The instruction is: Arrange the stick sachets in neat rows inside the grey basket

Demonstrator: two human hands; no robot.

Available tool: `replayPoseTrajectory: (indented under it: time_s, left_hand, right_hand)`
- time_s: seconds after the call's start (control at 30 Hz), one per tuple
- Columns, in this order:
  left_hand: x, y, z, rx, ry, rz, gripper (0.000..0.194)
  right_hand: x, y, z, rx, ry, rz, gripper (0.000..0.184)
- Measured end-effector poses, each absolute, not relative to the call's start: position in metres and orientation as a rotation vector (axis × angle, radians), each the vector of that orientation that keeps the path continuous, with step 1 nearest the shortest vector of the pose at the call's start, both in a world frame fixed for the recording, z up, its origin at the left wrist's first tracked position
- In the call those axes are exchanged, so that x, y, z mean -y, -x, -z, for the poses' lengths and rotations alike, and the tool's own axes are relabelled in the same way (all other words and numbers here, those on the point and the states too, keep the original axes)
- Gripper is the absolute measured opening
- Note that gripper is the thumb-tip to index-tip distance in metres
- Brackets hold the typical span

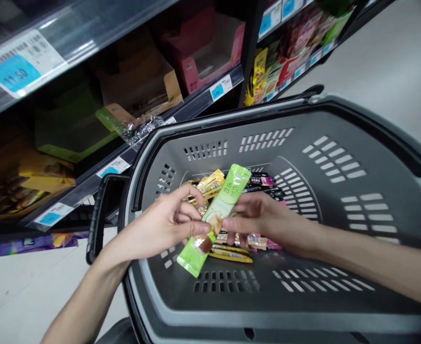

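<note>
A slim green sachet (pixel 228 191) with a brown drink picture is held slantwise above the basket. My left hand (pixel 176 217) pinches its left edge, thumb on the front. From the other side my right hand (pixel 258 217) grips it, thumb on the front and fingers behind. Beneath both hands is a grey shopping basket (pixel 357 291) with slotted walls. Inside lie yellow sachets (pixel 212 184), black sachets (pixel 262 180) and some pink and tan ones, partly hidden by my hands.
Shelves on the left hold an open green carton (pixel 63 150), a pink carton (pixel 212 71) and yellow packets (pixel 46 174). Crumpled clear plastic (pixel 144 131) hangs over a shelf edge. The basket's black handle (pixel 99 215) sticks out beside the shelf. Pale floor (pixel 385 52) shows beyond.
</note>
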State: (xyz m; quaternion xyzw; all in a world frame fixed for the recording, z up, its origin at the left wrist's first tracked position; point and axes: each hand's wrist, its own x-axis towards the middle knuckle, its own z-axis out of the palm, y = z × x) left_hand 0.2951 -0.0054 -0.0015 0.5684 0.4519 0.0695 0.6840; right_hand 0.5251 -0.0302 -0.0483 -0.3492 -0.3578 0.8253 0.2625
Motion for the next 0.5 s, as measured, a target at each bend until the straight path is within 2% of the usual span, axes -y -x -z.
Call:
replayPoseTrajectory:
  time_s: [0.5]
  left_hand:
    - [0.0035, -0.2949, -0.0027, -0.911, -1.82, 0.125, 0.019]
  right_hand:
    - [0.0394, -0.5186, 0.0554, 0.974, 0.998, -2.311, 0.029]
